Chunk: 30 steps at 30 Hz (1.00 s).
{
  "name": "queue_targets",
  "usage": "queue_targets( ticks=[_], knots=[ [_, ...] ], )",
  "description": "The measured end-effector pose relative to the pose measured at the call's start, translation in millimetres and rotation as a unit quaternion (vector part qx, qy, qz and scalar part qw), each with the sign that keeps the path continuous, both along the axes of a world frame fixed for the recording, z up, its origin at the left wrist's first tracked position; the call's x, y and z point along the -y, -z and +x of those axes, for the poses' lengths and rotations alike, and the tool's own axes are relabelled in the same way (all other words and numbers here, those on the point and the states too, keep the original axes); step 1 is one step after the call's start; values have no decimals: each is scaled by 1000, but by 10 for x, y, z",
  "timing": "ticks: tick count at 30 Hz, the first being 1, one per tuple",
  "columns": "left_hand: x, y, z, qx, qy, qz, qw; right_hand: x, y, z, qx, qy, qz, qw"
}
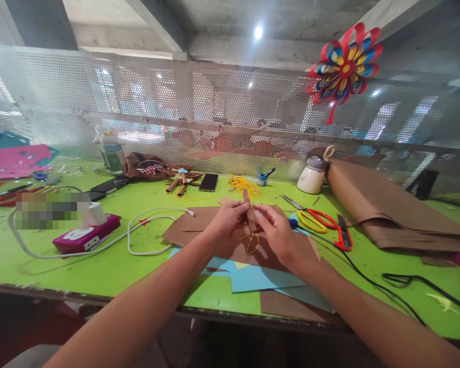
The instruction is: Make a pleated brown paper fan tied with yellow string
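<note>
Between my two hands is a narrow strip of brown paper (246, 197), held upright over the table. My left hand (232, 217) pinches it from the left side. The fingers of my right hand (274, 230) close on its right edge, lower down. A loop of yellow string (253, 243) dangles beneath the strip; where it joins is hidden by my fingers. Under my hands lie sheets of brown paper (193, 223) and light blue paper (260, 278).
Scissors with red and yellow handles (316, 219) and a red cutter (344, 235) lie to the right, near folded brown paper (391, 204). Behind are yellow string (243, 185), a phone (208, 182) and a paper figure (182, 179). A purple power strip (86, 234) and white cable (129, 237) lie left.
</note>
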<state>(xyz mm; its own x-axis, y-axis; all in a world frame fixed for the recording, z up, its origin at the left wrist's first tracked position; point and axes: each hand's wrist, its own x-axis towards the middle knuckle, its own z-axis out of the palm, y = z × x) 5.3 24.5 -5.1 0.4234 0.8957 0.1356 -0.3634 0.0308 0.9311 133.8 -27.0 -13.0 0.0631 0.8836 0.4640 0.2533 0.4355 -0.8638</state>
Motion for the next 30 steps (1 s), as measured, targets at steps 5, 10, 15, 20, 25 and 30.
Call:
queue_targets(
  ticks=[5, 10, 15, 20, 25, 30],
  knots=[
    [31, -11, 15, -21, -7, 18, 1000, -49, 56, -12, 9, 0, 17, 1000],
    [45, -1, 24, -16, 4, 11, 1000, -80, 118, 11, 54, 23, 26, 998],
    [41, 18, 43, 31, 16, -27, 999, -29, 94, -15, 52, 28, 29, 998],
    [67, 9, 62, 47, 12, -42, 998, -4, 91, -44, 69, 33, 42, 996],
    [67, 16, 67, 36, 15, -30, 999, -3, 118, -40, 88, 58, 57, 993],
    [40, 7, 53, 31, -25, -17, 999, 8, 154, -46, 117, 67, 76, 988]
  ],
)
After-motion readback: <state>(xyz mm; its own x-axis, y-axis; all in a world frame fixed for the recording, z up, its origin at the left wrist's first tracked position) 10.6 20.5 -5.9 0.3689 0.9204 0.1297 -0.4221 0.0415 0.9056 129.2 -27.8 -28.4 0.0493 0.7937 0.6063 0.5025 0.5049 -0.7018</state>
